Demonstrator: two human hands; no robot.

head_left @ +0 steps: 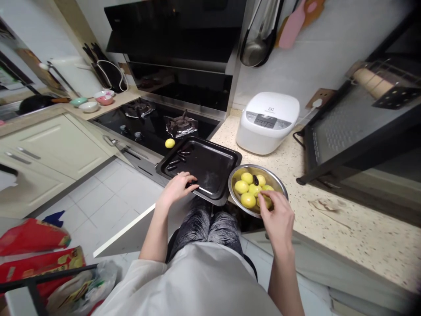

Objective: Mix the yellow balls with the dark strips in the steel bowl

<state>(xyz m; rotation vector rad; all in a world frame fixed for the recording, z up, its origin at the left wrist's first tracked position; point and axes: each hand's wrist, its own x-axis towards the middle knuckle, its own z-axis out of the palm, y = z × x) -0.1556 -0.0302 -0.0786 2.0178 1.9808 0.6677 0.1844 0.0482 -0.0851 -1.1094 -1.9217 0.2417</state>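
Head view: left grip (pixel 177 186) pinches dark piece (pixel 194 182); right grip (pixel 279 213), parted, touches yellow fruit (pixel 267 202).

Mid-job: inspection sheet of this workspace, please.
Surface: speckled counter beside black cooktop.
Job's things: black tray holding small dark pieces; metal bowl holding yellow fruits and another dark piece.
Clutter: loose yellow fruit on the cooktop; brownish scraps on the counter.
Hands: left hand over the tray's near edge, right hand at the bowl's fruits; grips unclear.
Cables: white plug in the wall socket beside the rice cooker.
Surroundings: small bowls left of the cooktop; red bags on the floor.
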